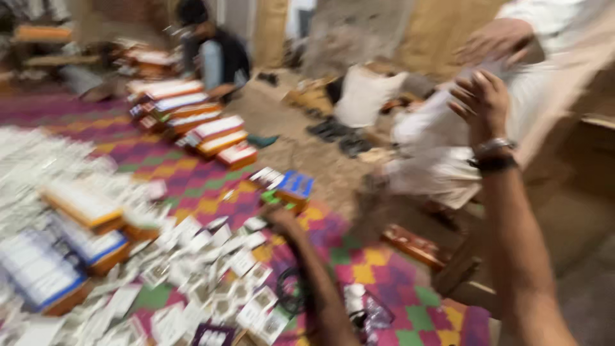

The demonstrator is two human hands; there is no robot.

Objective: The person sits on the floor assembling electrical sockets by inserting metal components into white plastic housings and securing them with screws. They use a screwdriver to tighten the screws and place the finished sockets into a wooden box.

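The view is blurred by motion. My left hand (279, 218) reaches forward over a colourful patterned mat (378, 269), right at a small blue and green box (293, 188); whether it grips the box is unclear. My right hand (482, 102), with a dark band and a bracelet at the wrist, is raised with fingers spread. It is at the edge of a white sheet or packet (442, 106) held out by another person's hand (493, 40). That person wears white clothes.
Many small white packets (211, 282) lie scattered on the mat, with stacks of orange and blue boxes (77, 237) at the left. More stacked boxes (205, 131) run toward a seated person in dark clothes (214, 54). Dark sandals (336, 134) lie on the bare floor.
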